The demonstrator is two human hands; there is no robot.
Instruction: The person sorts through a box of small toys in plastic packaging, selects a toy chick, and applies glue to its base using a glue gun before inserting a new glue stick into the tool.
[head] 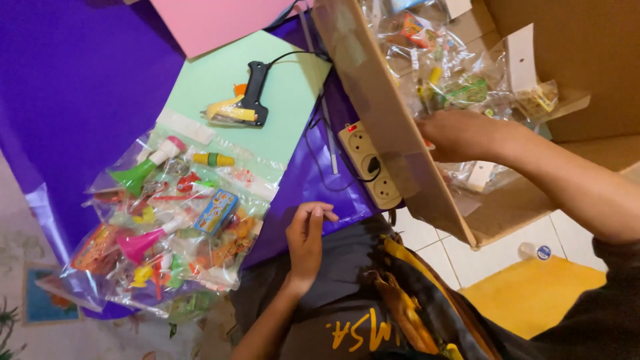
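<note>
My right hand (460, 135) reaches into a brown cardboard box (393, 133) and rests among clear plastic packets of small toys (453, 73); whether its fingers grip one I cannot tell. My left hand (307, 240) lies loosely curled on my dark-clothed lap at the edge of the purple sheet (73, 93), holding nothing. To the left of it lies a pile of clear bags with colourful toys (167, 227), among them a green and a pink horn.
A black and yellow glue gun (243, 103) lies on a pale green sheet (287, 100), its cord running to a cream power strip (370, 163) beside the box wall. A pink sheet (213, 20) lies at top. A yellow mat (533, 293) sits on white tiles.
</note>
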